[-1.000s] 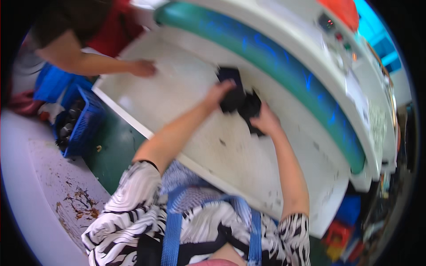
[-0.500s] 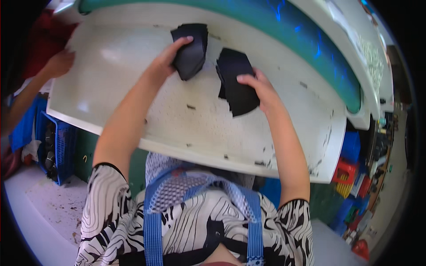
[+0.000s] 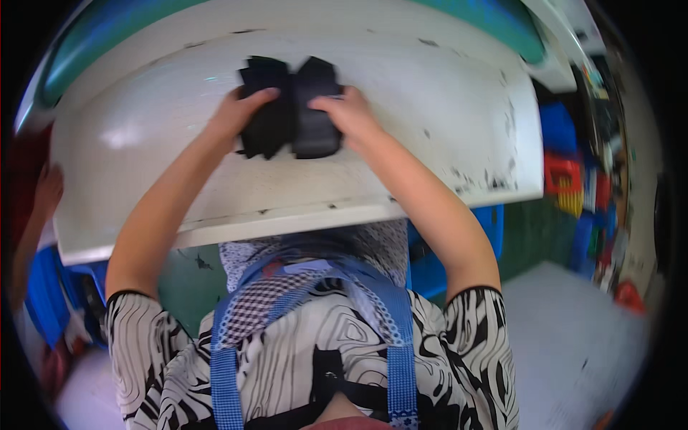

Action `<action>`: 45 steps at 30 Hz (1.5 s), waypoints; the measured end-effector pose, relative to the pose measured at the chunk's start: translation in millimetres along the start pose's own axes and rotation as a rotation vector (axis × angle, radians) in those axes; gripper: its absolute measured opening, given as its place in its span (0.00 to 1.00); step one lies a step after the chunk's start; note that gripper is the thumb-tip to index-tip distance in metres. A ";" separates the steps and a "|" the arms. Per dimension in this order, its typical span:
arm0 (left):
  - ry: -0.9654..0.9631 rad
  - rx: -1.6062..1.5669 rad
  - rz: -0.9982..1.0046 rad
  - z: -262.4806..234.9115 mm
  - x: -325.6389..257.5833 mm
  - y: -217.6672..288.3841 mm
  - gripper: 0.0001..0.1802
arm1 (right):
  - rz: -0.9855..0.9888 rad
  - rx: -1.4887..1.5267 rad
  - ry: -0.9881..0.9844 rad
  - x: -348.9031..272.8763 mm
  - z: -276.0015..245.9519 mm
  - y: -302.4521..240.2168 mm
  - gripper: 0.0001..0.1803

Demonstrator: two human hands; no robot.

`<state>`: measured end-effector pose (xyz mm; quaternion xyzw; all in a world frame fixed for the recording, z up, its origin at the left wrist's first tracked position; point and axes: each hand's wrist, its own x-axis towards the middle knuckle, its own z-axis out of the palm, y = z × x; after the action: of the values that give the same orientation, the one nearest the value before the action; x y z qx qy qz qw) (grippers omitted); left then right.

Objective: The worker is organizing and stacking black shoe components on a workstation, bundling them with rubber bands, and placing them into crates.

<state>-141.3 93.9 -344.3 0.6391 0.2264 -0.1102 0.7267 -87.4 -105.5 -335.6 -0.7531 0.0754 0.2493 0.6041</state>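
Worn white worktable (image 3: pixel 430 183), near edge toward the wearer. Left hand (image 3: pixel 240 115) presses fingers down on one flat black fabric piece (image 3: pixel 264 118); right hand (image 3: pixel 347 113) likewise on a second black fabric piece (image 3: pixel 315 107), apparently touching mid-table.

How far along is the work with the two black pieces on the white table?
Done: both black pieces lie edge to edge on the white table. In hand: left hand and right hand press them flat. Left: nothing visibly joins them; whether they overlap is unclear.
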 end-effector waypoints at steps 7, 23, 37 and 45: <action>-0.077 0.339 -0.028 11.3 -36.3 2.9 0.35 | -0.222 -0.677 -0.103 -52.4 -44.6 3.1 0.32; 0.166 0.421 -0.319 -87.9 -67.3 27.3 0.35 | 0.706 0.737 0.997 -193.0 -369.6 416.2 0.11; 0.185 0.502 -0.592 -8.0 -94.5 81.4 0.42 | 0.635 0.552 0.768 15.0 -264.2 498.2 0.23; 0.224 0.386 -0.432 -20.8 -84.4 40.6 0.38 | 0.321 0.976 0.697 -33.7 -265.3 492.7 0.29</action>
<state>-200.6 109.8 -270.6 0.7105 0.4107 -0.2319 0.5222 -245.4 -490.6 -711.0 -0.4063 0.4860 0.0131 0.7737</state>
